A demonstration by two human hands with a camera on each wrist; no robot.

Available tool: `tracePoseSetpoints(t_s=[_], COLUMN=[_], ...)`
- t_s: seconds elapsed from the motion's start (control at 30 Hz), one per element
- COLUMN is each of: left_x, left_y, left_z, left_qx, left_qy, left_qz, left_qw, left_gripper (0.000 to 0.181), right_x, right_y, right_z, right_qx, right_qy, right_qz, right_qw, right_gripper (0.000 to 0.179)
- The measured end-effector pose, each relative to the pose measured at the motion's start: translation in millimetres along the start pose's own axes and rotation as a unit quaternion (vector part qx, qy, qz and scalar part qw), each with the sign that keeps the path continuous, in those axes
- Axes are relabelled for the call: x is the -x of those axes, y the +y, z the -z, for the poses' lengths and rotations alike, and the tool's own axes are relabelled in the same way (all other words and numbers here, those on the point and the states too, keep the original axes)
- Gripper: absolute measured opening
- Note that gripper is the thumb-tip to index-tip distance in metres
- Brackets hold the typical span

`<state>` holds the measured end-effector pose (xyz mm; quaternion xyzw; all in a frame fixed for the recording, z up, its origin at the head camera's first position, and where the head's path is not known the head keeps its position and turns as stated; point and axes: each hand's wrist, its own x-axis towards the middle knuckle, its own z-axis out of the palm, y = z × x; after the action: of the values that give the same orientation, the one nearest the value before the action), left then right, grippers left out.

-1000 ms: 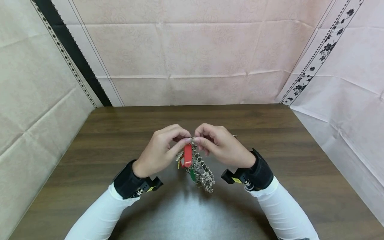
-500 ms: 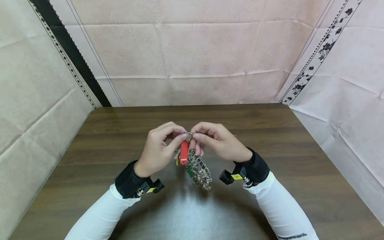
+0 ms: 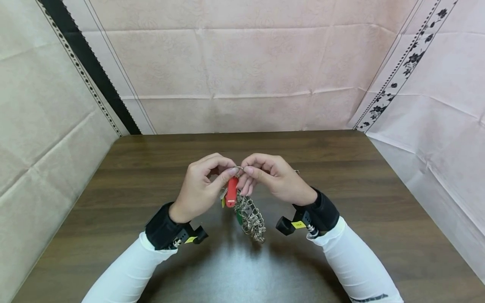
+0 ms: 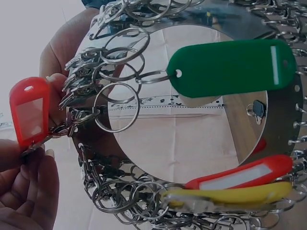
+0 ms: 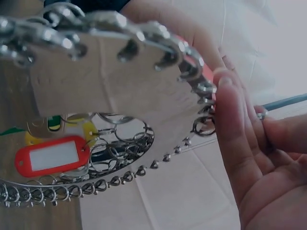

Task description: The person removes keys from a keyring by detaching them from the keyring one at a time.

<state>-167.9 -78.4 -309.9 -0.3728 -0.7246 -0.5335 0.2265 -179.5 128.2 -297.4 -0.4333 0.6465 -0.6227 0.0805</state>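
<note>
Above the table my left hand (image 3: 202, 187) and right hand (image 3: 278, 179) face each other. Thumb and forefinger of each pinch a small metal key ring (image 3: 240, 168) between them. Below it hang a red key tag (image 3: 231, 193) and a bunch of key rings with clasps (image 3: 253, 221). In the left wrist view, a flat metal hoop (image 4: 284, 120) carries many rings along its edges, plus a green key tag (image 4: 230, 67) and a yellow key tag (image 4: 230, 195). Another red tag (image 5: 53, 155) shows through the hoop in the right wrist view. Fingers partly hide the pinched ring.
The dark wooden table (image 3: 151, 168) lies beneath both hands. Pale patterned cloth (image 3: 265, 63) hangs behind it and along both sides. Each wrist wears a black strap with a small camera (image 3: 286, 226).
Over the second, both hands have shifted slightly up and left with the hanging bunch. The right hand's lower fingers have come closer to the red tag. Little differs over the last half second.
</note>
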Motion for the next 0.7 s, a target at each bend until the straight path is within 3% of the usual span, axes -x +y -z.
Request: tracePoseSetpoints(t_s=[0.33,0.7], left_x=[-2.4,-2.8], left_y=[3.0,2.7], left_z=[7.9,8.0], left_qx=[-0.013,-0.034], left_qy=[-0.033,-0.02], left_qz=[0.011,-0.008], left_qw=[0.9993,0.9992], left_gripper=[0.015,0.016], right_x=[2.8,3.2], right_y=[-6.4,-9.4], right_z=[-2.7,-7.4], right_qx=[0.033,0.052], right_qy=[0.022,0.021], right_qz=[-0.022,-0.034], right_qw=[0.999,0.9978], right_gripper=[0.018,0.018])
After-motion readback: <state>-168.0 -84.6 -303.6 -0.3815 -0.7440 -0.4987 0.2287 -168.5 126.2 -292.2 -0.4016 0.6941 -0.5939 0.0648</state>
